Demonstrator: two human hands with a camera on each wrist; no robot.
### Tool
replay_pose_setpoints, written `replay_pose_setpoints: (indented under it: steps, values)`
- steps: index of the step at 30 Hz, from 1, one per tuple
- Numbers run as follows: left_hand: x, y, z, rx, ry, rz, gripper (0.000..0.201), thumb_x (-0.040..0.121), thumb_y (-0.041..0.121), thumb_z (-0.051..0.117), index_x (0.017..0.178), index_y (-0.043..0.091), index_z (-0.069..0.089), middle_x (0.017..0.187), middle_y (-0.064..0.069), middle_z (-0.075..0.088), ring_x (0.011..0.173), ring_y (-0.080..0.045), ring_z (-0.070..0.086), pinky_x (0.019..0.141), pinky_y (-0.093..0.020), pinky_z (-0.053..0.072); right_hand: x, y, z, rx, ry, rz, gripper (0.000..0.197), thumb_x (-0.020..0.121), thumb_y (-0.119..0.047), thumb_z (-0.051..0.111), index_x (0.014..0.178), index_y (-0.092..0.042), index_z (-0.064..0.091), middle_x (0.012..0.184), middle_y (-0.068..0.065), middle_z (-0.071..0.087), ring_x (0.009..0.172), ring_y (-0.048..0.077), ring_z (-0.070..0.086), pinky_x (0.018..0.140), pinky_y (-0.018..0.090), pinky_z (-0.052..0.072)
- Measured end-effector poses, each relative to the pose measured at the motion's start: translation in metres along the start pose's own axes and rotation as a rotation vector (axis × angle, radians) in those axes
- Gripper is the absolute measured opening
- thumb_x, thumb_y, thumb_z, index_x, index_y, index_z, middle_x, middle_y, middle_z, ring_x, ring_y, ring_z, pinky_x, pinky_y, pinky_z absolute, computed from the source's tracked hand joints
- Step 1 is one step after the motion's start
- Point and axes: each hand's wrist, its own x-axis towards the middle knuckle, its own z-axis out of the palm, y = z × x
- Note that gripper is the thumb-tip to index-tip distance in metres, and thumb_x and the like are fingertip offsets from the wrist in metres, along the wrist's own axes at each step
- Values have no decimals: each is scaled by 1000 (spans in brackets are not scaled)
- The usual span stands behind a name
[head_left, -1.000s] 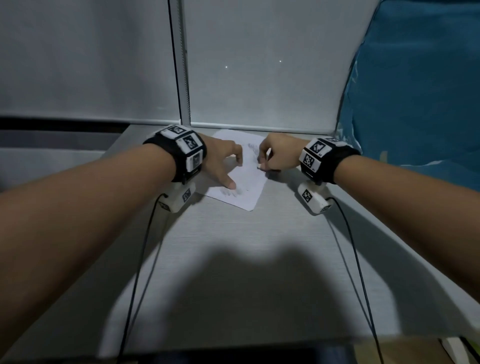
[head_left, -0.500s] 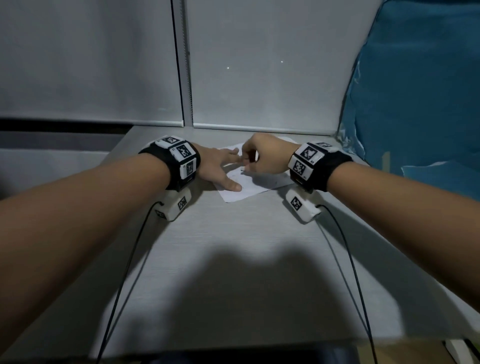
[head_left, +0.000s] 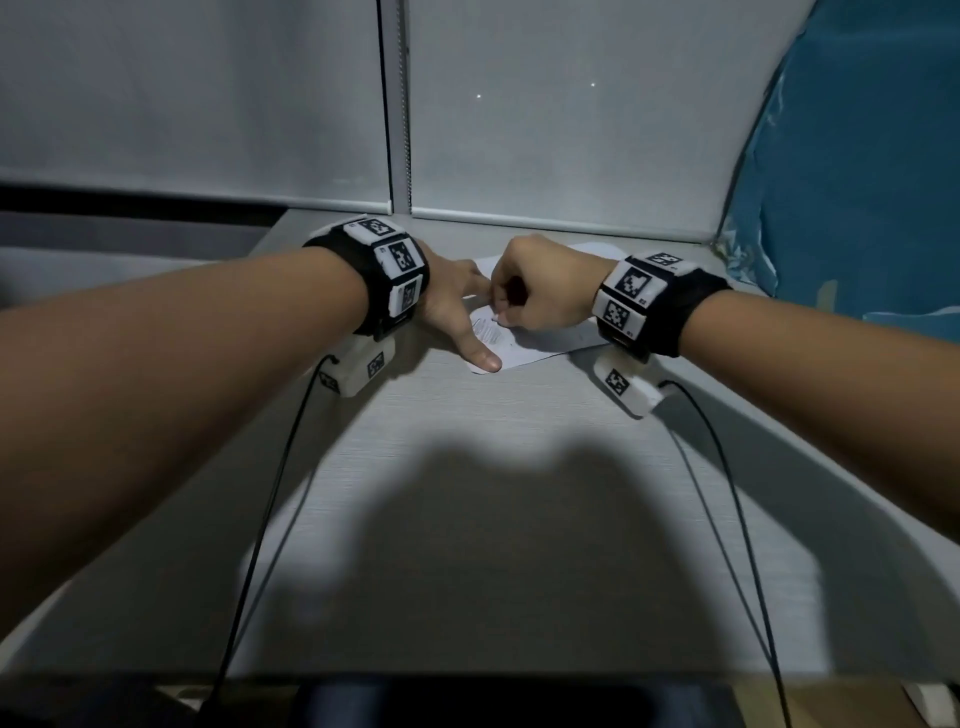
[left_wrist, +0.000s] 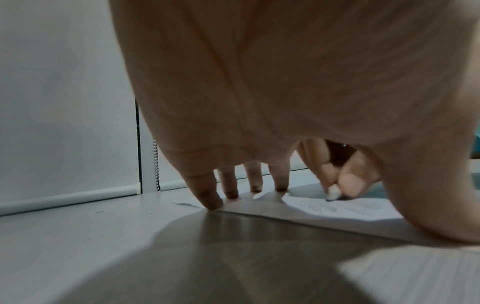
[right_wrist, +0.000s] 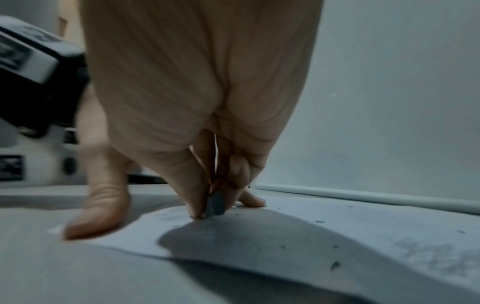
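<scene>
Near the back edge of the grey desk (head_left: 467, 519), the sheet of paper (head_left: 540, 347) lies flat because your left hand (head_left: 451, 306) spreads open on it, fingertips pinning it, while the grip of your right hand (head_left: 540, 291) pinches a small eraser (right_wrist: 215, 205) onto its marks.

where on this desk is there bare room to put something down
Bare: the near half of the desk, between the two cables; also left of the left hand. Crowded: the paper, where the left hand presses and the right hand pinches an eraser.
</scene>
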Motion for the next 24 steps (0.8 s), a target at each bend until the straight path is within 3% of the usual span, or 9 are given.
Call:
replay_pose_setpoints:
  steps: [3,5,7,10,12,17,20,24]
  values:
    - [0,1,0,-9,-3,3,125,43,94,69,151,54,20,159,16,19,147,-26,28,113,-53,30,-7,-4,0,11,-46,-63,9,86,-18,78,80,-13,77,73,-4,73,66,9,65,63,20,52]
    - [1,1,1,-27,6,13,119,53,87,73,153,50,21,159,12,21,146,-27,28,113,-52,30,-4,-2,0,37,-46,-54,6,85,-17,79,80,-14,79,73,-6,75,64,4,66,63,17,51]
    - [3,1,0,-47,12,26,114,63,76,76,156,41,21,161,7,22,147,-27,27,113,-50,29,3,-1,0,45,-11,-15,7,84,-17,78,79,-15,80,73,-5,76,63,5,66,64,20,51]
    - [2,1,0,-81,25,30,117,64,72,79,158,35,20,163,7,21,148,-26,27,114,-47,27,12,-2,-1,18,27,18,11,84,-15,74,75,-12,78,71,2,75,63,15,66,62,27,53]
    - [0,2,1,-115,29,28,114,65,69,80,158,33,23,162,7,23,147,-25,28,114,-44,27,11,-7,0,-9,26,-3,12,84,-14,72,73,-12,76,69,2,73,60,13,63,61,27,51]
    - [2,-1,7,-235,37,50,103,60,64,88,146,28,45,142,10,48,132,-18,47,104,-32,36,0,-23,1,9,-68,-88,9,82,-15,74,73,-11,74,61,-6,64,54,6,56,53,12,43]
    - [3,-1,7,-205,38,51,116,55,74,82,153,32,35,154,8,33,142,-22,36,115,-43,31,7,-16,-3,35,-41,-35,6,82,-15,77,77,-12,79,71,-2,75,63,8,65,63,21,53]
    - [3,-2,7,-181,7,49,122,58,77,79,158,35,23,161,9,21,149,-23,24,119,-49,25,13,-12,-2,13,31,38,11,81,-16,73,72,-11,77,70,5,75,60,14,63,61,31,54]
